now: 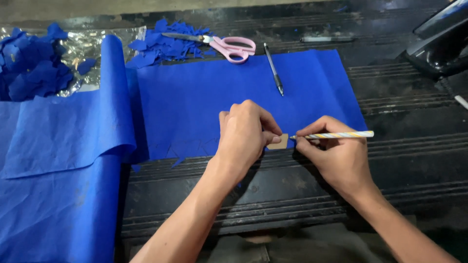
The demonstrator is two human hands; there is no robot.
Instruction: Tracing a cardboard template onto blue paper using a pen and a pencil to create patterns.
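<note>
Not seeing any labels, signs or screens here. Closest thing to packaging is a crinkly clear plastic wrapper (87, 48) lying at the top left of the work surface, holding a pile of blue cut scraps (31, 65) and reflecting some light.
</note>
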